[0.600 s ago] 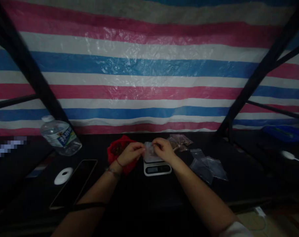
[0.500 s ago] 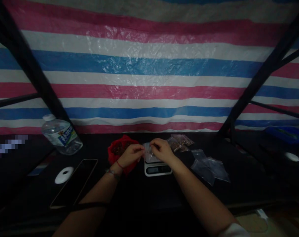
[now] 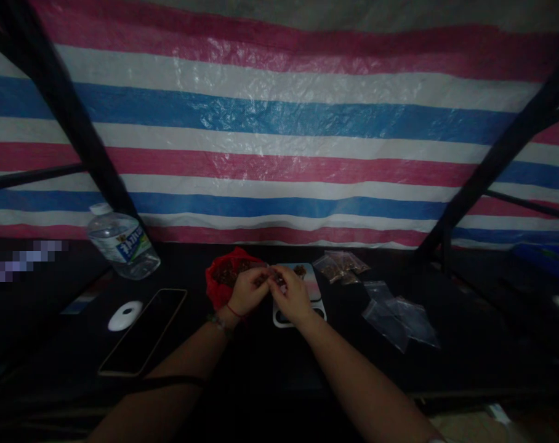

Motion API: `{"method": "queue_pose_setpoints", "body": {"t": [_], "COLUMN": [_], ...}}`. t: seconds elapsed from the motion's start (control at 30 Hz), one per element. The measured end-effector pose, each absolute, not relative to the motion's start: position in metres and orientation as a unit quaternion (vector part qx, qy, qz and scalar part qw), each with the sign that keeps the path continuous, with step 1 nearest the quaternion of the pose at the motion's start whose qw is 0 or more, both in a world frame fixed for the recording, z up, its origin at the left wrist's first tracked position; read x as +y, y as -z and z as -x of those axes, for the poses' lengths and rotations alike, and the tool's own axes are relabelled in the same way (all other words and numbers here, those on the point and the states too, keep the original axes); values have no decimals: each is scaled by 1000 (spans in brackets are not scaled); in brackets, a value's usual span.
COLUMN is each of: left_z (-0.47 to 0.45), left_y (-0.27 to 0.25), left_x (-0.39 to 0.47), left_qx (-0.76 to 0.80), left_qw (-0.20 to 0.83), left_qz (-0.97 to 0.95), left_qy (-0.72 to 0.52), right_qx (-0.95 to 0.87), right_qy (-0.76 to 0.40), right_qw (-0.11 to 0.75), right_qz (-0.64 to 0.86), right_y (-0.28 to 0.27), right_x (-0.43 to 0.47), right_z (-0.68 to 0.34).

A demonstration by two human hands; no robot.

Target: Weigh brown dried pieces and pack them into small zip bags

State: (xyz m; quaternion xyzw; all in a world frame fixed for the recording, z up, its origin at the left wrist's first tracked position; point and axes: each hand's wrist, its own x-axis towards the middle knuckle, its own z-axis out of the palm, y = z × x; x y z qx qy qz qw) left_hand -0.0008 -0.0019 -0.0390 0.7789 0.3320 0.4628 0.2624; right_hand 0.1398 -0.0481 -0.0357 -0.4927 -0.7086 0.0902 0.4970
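Note:
My left hand [image 3: 250,291] and my right hand [image 3: 292,298] meet at the front left of a white kitchen scale [image 3: 317,312]. Their fingers are closed around a small clear plastic bag [image 3: 276,274], with reddish-brown bits showing between them; most of the bag is hidden. A small heap of brown pieces [image 3: 300,271] sits on the scale's plate, beyond my right hand. Just left of the scale stands an open red bag [image 3: 218,294] of dark brown pieces, partly behind my left hand. My right wrist covers part of the scale's display.
Filled zip bags [image 3: 339,264] lie behind the scale to the right, with flat clear zip bags [image 3: 394,317] nearer. On the left are a phone [image 3: 143,332], a white oval object [image 3: 125,315] and a large clear bottle [image 3: 125,246]. Black frame bars [image 3: 482,166] slant at both sides before a striped sheet [image 3: 279,141].
My hands have come together and lower, off the scale's plate, where brown pieces now show. Brown bits now show between my fingers, where the clear bag looked empty. The view has shifted slightly.

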Motion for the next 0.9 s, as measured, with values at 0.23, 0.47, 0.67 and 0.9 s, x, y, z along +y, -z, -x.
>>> {"method": "queue_pose_setpoints", "body": {"t": [0.23,0.47,0.67,0.9], "left_z": [1,-2,6,29], "left_y": [40,41,29,13], "left_x": [-10,-10,-14,-1], "left_qx": [326,391,299,211], "left_qw": [191,156,39,-25], "left_qz": [-810,-778,-836,-902], "left_qy": [-448,-466,-458,-376], "right_qx": [-717,-746,-772,-765], "right_qy": [-81,-26,-30,-16], "right_qw": [485,440,372,338], "right_qz": [494,500,515,548], "right_y": [40,36,31,23], "right_x": [-51,-52,-56,-62], "right_z": [-147,-150,-149,-146]}}
